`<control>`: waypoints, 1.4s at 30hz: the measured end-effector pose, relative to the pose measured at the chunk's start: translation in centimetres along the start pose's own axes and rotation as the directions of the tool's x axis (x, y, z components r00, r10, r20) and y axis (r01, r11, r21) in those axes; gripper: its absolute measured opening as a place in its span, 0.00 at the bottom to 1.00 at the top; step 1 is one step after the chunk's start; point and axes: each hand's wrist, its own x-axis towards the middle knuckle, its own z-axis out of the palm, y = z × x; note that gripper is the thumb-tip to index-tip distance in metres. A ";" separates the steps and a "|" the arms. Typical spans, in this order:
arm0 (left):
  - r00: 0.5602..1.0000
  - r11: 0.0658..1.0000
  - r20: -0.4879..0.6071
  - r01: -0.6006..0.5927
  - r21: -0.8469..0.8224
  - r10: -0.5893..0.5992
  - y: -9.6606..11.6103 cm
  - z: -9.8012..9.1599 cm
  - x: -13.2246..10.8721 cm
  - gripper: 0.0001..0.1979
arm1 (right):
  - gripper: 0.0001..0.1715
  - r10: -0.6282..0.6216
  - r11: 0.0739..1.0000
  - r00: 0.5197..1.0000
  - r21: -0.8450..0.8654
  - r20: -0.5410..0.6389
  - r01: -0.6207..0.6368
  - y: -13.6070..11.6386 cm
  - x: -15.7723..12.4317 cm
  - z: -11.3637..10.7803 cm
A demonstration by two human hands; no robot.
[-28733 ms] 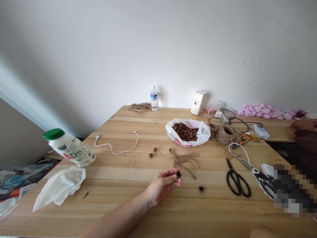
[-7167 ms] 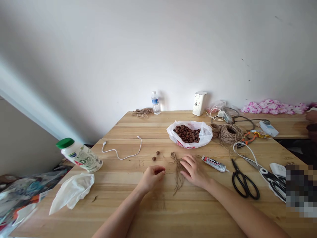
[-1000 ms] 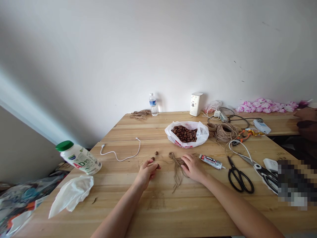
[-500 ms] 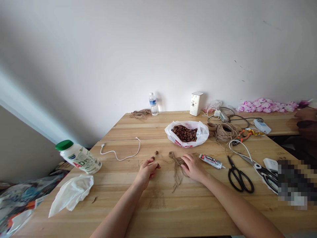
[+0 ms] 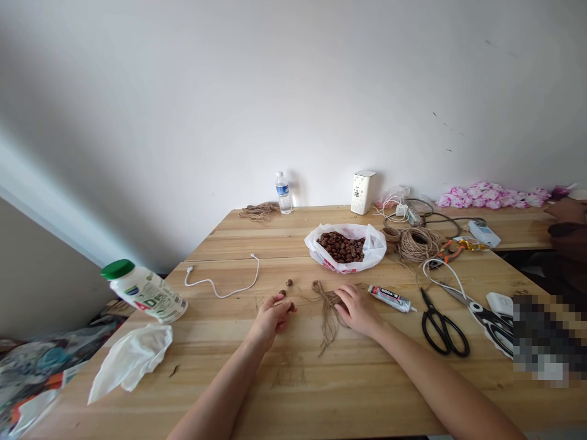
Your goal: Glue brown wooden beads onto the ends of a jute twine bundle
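My left hand [image 5: 270,316] is closed, its thumb and fingers pinching a small brown nut [image 5: 291,307]. Just past its fingertips lies another brown nut [image 5: 283,293], and a third nut [image 5: 289,282] sits a little farther off on the wooden table [image 5: 293,391]. To the right, my right hand [image 5: 358,310] has its fingers curled over a bundle of jute twine [image 5: 326,299], whose loop and loose strands spread out to the left. A glue tube [image 5: 391,299] lies right beside that hand. The palm side of both hands is hidden.
Beyond the hands stands a white plastic bag [image 5: 316,253] of brown nuts. Twine rolls [image 5: 419,243], black scissors [image 5: 444,327] and a second pair of scissors [image 5: 481,311] lie to the right. At left are a white cable [image 5: 220,296], a green-capped bottle [image 5: 147,293] and white cloth [image 5: 131,357].
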 end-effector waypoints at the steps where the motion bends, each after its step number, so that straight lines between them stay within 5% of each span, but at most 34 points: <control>1: 1.000 1.000 0.000 -0.002 0.002 0.002 0.0 0.0 0.0 0.24 | 0.15 0.000 1.000 1.000 -0.002 0.000 0.000 0.0 0.0 0.0; 42: 0.999 1.000 0.033 0.023 -0.014 -0.023 -0.4 -0.3 0.6 0.23 | 0.15 -0.002 1.000 1.000 0.010 -0.004 0.002 0.0 -0.1 0.0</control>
